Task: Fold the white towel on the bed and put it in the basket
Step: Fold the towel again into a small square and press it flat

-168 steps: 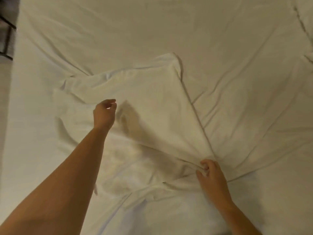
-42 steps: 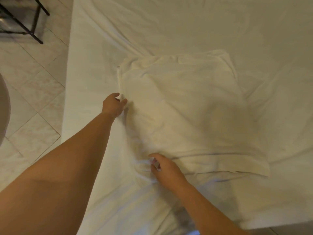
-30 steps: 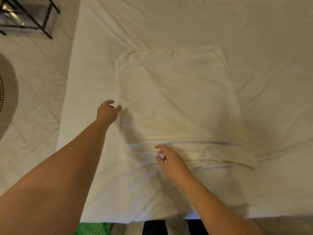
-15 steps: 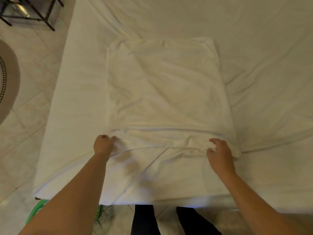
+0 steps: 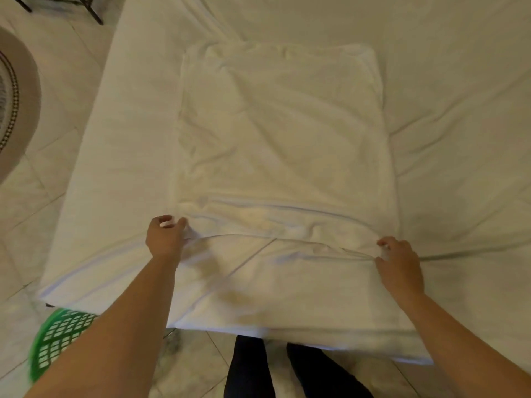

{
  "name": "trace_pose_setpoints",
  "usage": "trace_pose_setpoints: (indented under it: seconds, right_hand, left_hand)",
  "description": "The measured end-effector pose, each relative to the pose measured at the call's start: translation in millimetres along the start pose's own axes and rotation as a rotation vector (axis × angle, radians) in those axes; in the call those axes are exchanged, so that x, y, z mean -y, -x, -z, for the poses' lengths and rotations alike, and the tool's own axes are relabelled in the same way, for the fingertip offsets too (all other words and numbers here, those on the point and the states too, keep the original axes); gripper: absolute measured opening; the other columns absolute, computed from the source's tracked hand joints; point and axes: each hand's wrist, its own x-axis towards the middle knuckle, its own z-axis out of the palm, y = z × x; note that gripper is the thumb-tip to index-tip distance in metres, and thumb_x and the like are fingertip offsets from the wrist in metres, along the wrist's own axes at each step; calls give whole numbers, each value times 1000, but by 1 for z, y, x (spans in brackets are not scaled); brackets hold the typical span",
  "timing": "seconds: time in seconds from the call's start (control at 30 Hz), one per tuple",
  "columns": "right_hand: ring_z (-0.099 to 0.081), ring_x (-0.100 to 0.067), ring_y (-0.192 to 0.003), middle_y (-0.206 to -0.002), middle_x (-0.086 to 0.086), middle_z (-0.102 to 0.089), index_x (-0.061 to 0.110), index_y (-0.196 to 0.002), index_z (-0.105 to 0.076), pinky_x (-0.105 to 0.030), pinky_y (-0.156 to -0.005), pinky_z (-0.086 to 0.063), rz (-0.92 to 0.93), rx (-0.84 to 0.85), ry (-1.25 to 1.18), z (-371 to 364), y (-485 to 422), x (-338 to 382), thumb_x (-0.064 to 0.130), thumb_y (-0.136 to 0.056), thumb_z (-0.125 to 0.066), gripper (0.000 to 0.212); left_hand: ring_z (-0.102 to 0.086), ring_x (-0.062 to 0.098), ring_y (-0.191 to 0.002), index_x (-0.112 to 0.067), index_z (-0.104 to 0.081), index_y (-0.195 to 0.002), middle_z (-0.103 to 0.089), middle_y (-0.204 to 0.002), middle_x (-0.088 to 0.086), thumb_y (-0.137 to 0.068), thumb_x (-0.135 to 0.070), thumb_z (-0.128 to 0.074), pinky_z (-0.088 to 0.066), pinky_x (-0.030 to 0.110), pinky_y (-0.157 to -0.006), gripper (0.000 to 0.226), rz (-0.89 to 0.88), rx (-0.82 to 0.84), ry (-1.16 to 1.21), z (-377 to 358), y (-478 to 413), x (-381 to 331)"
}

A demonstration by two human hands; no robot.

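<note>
The white towel [image 5: 284, 139] lies flat on the bed [image 5: 459, 81] as a folded rectangle, its long side running away from me. My left hand [image 5: 165, 238] pinches the towel's near left corner. My right hand [image 5: 398, 261] grips the near right corner. The near edge is slightly bunched between both hands. A green plastic basket [image 5: 57, 337] with a lattice wall stands on the floor at the lower left, partly hidden behind my left forearm.
The bed's near edge runs across the bottom, with my dark-trousered legs [image 5: 287, 372] below it on pale floor tiles. A round rug [image 5: 17, 104] lies on the floor at far left. Black metal furniture legs [image 5: 92, 11] show at top left.
Both hands went from the towel's left side to its near edge and took hold of the two near corners. In the last half second they barely moved.
</note>
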Motion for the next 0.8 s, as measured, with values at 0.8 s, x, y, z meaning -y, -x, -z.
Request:
trace_pose_setpoints:
  seconds: [0.8]
  right_hand:
    - [-64, -39, -97, -99, -22, -70, 10, -93, -72, -39, -85, -48, -250, -4, -317, 4, -21, -6, -1, -82, -58, 21]
  left_hand:
    - [-72, 29, -108, -8, -62, -133, -73, -123, 10, -81, -20, -87, -62, 47, -86, 59, 365, 274, 547, -19, 24, -25]
